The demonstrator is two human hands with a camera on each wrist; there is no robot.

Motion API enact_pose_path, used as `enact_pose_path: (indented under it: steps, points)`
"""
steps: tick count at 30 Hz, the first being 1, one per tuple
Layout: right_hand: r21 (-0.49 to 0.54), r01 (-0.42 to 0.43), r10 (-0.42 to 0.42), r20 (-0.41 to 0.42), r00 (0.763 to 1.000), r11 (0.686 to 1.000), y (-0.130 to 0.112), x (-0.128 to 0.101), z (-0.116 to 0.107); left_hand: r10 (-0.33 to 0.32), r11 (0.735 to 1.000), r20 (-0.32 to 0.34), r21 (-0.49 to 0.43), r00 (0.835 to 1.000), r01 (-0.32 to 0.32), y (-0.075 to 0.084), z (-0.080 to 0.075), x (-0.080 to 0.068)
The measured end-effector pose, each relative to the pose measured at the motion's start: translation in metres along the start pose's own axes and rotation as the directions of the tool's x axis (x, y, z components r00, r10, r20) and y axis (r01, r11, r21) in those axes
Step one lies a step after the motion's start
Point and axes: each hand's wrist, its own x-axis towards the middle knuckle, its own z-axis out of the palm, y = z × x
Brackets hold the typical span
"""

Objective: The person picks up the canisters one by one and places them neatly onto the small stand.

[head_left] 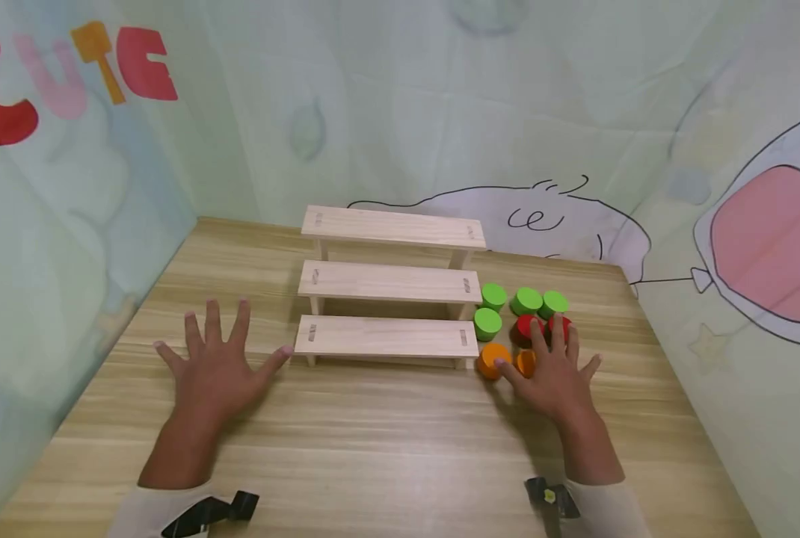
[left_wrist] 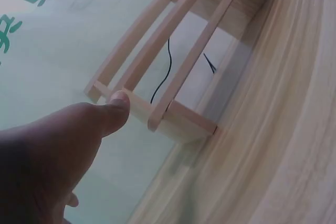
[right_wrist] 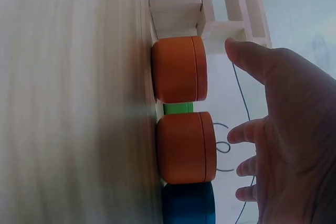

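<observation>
- The left hand point(head_left: 214, 366) lies spread flat on the bench point(head_left: 386, 448), holding nothing, thumb tip near the stepped wooden rack point(head_left: 388, 336).
- The right hand point(head_left: 553, 373) hovers with relaxed, straight fingers over the orange cylinders point(head_left: 493, 360) near the bench's right edge; picking looks about to begin, calling for a closing pinch.
- Red and green cylinders point(head_left: 526, 301) stand just behind.
- Printed cloth walls point(head_left: 400, 97) enclose the bench.
</observation>
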Motion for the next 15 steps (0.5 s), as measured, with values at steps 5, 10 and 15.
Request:
enact_pose_path:
  steps: [5,10,15]
  points:
    - [0.003,0.026,-0.026,0.013,1.0,1.0,-0.004,-0.001,-0.004,0.098,0.993,0.07,-0.065,0.993,-0.094,0.013,0.001,0.002]
    - [-0.003,0.012,-0.012,0.009,1.0,1.0,0.002,-0.001,-0.013,0.232,0.943,0.129,-0.271,0.964,-0.19,0.023,0.004,0.012]
    - [-0.037,-0.008,0.008,0.004,1.0,0.999,0.014,0.002,-0.022,0.313,0.895,0.109,-0.366,0.943,-0.255,0.023,0.0,0.03]
